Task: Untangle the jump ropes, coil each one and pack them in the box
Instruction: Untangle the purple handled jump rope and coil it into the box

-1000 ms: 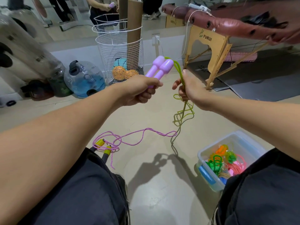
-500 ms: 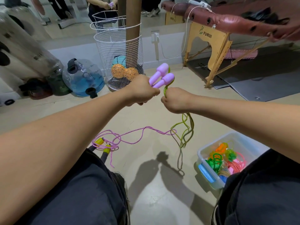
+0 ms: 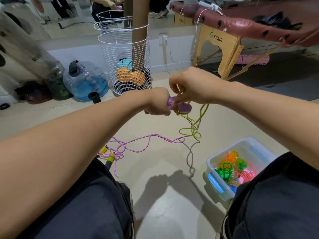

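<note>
You are partway through, by the look of it. The floor (image 3: 164, 213) in front of your knees carries what is left to do, and the clear plastic box (image 3: 212, 163) by your right knee holds what seems finished: several coiled ropes in orange, green and pink lie inside it, and its lid is not in view.

One rope is untouched. The pink rope (image 3: 146, 138) sprawls loose across the floor from near your left knee out toward the middle, with a knot-like bunch at its near end where the yellow handles (image 3: 107, 153) lie. It needs untangling, coiling and packing.

The rope in hand is the green rope (image 3: 195, 128). A good part of it hangs in slack loops from your hands, the lowest loops lying on the floor just beside the far end of the pink one, so I judge the coiling only begun.

Your left hand (image 3: 158, 103) has a clenched grip round the purple handles (image 3: 181, 106), held together and pointing right. Your right hand (image 3: 193, 85) pinches the green cord just above those handles, apparently laying a turn round them. Whether any full turn is already on them I cannot tell.
</note>
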